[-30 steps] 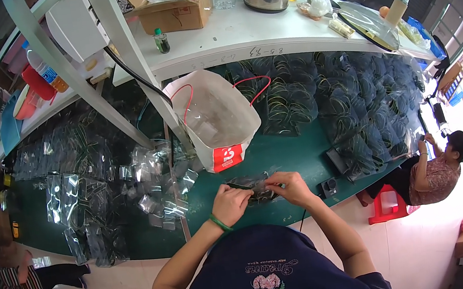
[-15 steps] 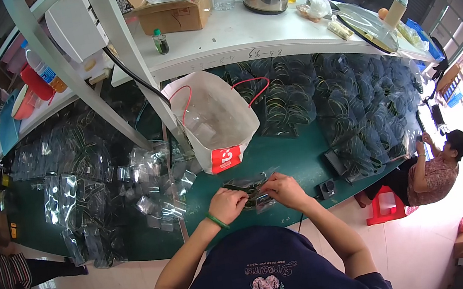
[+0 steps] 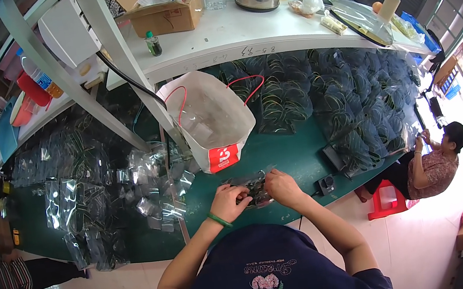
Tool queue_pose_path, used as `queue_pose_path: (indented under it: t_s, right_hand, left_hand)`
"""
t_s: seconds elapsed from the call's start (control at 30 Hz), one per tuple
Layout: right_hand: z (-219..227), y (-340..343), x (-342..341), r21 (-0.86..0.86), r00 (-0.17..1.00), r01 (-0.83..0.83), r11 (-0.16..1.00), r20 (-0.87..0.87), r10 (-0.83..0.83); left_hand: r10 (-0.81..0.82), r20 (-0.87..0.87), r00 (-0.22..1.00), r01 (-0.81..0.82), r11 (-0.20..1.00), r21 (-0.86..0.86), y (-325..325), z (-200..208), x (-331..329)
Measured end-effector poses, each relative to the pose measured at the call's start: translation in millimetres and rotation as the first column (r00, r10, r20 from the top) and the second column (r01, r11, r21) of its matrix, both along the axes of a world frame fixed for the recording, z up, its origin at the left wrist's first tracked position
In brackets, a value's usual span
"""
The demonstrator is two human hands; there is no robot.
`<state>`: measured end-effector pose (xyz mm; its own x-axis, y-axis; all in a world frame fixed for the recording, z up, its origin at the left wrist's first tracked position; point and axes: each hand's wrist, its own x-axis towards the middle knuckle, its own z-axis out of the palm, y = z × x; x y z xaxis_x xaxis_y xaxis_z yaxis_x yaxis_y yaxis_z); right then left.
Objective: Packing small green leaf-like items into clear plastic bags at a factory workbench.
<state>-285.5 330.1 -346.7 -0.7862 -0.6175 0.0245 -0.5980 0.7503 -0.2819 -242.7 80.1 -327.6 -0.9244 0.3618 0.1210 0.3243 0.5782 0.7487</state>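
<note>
A small clear plastic bag (image 3: 257,187) with dark, cord-like contents lies low over the green table, between my two hands. My left hand (image 3: 228,203), with a green bangle at the wrist, is closed on its left side, thumb on top. The fingers of my right hand (image 3: 282,188) pinch the bag's right upper edge. What exactly is inside is too small to make out. Just beyond them stands a white paper carrier bag (image 3: 212,111) with red string handles, its mouth turned toward me.
Bagged dark coiled cords (image 3: 350,104) cover the table's right. More clear bags (image 3: 80,201) lie left, beside small clear packets (image 3: 154,182). A small black device (image 3: 326,184) is near my right hand. Shelf posts (image 3: 128,58) rise ahead left. A co-worker (image 3: 435,163) sits at right.
My right hand has shifted slightly up and left along the bag's edge, and its fingers are drawn in more. My left thumb has moved over the bag. The whole view has shifted a little.
</note>
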Motion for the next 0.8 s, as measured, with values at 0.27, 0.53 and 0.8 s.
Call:
queue_pose_path:
  t_s: [0.27, 0.53, 0.8]
  right_hand:
    - [30, 12, 12, -0.239, 0.993, 0.080, 0.968, 0.104, -0.056]
    - [3, 23, 73, -0.577, 0.748, 0.655, 0.488, 0.406, -0.525]
    - [2, 24, 69, -0.600, 0.730, 0.683, 0.417, 0.547, -0.409]
  left_hand:
    - [-0.120, 0.175, 0.977, 0.099, 0.987, 0.125, 31, -19, -17]
    - [-0.173, 0.367, 0.914, 0.213, 0.975, -0.070, 46, -16, -40]
    - [-0.166, 0.283, 0.944, 0.242, 0.935, -0.259, 59, -28, -53]
